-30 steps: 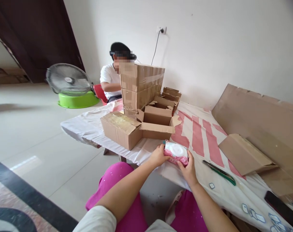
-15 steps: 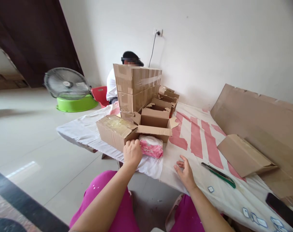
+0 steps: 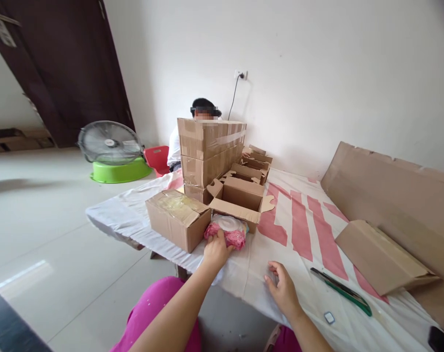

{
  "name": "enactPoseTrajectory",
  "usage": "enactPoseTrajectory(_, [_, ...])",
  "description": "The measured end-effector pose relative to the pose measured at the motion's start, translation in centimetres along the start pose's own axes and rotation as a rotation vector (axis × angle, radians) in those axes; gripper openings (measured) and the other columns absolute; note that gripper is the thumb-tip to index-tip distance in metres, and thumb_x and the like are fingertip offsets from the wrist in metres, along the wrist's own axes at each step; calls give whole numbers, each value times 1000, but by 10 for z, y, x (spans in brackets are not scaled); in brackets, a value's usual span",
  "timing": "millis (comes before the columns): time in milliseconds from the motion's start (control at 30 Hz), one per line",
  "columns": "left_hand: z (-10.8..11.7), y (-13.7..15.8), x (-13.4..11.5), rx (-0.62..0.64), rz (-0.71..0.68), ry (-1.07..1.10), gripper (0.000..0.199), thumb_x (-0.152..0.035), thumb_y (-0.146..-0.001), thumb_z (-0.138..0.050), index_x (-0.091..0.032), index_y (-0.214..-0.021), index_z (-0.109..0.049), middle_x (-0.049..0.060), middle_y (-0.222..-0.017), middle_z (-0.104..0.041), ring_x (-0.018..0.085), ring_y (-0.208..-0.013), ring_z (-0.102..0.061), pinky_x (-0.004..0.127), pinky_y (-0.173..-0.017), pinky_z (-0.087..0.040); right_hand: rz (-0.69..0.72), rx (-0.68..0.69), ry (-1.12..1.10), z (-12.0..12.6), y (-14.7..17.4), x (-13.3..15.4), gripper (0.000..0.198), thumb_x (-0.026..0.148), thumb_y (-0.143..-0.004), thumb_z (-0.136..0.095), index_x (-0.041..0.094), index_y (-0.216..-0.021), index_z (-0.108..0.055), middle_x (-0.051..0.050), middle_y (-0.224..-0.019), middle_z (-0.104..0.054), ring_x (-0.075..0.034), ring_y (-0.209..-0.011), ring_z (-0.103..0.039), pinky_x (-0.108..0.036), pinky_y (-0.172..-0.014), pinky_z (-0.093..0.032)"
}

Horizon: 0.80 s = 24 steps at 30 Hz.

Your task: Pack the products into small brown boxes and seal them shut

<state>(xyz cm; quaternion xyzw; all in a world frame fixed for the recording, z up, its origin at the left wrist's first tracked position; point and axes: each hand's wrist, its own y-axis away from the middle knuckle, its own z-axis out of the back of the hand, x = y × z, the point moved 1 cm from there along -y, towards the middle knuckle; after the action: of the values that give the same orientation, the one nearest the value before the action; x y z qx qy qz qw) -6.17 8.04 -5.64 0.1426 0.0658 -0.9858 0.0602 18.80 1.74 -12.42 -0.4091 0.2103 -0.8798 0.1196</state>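
My left hand (image 3: 218, 252) has its fingers and thumb on the near side of a soft pink-and-white plastic packet (image 3: 232, 229), gripping its edge. The packet lies on the cloth against the front of an open cardboard box (image 3: 240, 195). Just left of it stands a taped, closed carton (image 3: 178, 220). My right hand (image 3: 281, 287) rests by the table's front edge, fingers loosely curved and apart, holding nothing. A green box cutter (image 3: 343, 292) lies to the right of that hand, its blade out.
Taped cartons (image 3: 210, 151) are stacked behind, hiding part of a person (image 3: 174, 146). More open boxes (image 3: 249, 171) stand in a row. At right are a folded cardboard piece (image 3: 383, 254) and a large cardboard sheet (image 3: 390, 190). A fan (image 3: 110, 142) is on the floor at left.
My left hand has moved right from the closed carton's corner onto the packet and taken hold of it. My right hand stays near the table edge. The view has tilted up slightly.
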Motion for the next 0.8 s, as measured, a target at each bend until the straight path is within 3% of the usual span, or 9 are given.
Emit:
enactPoseTrajectory(267, [-8,-10,-9,-34,32,28,43,-37,-79,-65,-9,-108,-48,19,-105,-64,35,-110,-55,37,-89,-41,20,31,27,3,-2,6,21,23,-81,-56,21,-101,-61,-7,-101,-68,-22,-95,-65,-37,-87,-54])
enactPoseTrajectory(667, [-6,1,-10,-26,43,80,39,-36,-81,-61,-12,-109,-47,18,-108,-62,33,-112,-52,39,-94,-38,69,58,69,5,-4,9,13,24,-82,-56,22,-92,-64,-9,-100,-67,-25,-99,-63,-41,-89,-53])
enactPoseTrajectory(800, [-7,-13,-16,4,85,114,43,-32,-79,-62,-10,-112,-47,21,-113,-61,36,-116,-51,41,-94,-38,88,101,100,3,-5,10,12,24,-81,-57,22,-90,-65,-9,-99,-68,-26,-96,-63,-43,-87,-52])
